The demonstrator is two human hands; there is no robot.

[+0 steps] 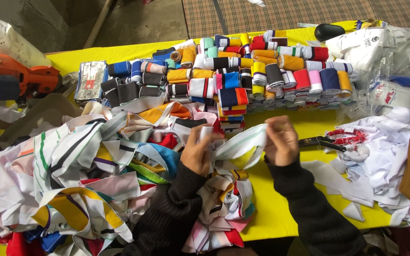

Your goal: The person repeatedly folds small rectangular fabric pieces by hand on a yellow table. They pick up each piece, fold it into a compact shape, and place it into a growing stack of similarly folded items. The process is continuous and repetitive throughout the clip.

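Your left hand (196, 154) and right hand (281, 141) each pinch one end of the white cloth strip with thin stripes (239, 144), held just above the yellow counter (271, 204). Keep it flat and pulled tight, edges even, as you roll, like the rolled colourful cloth bands (243, 71) stacked behind.

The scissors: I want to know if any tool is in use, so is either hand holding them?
No, the scissors lie on the yellow table while the left hand and right hand hold a striped cloth strip.
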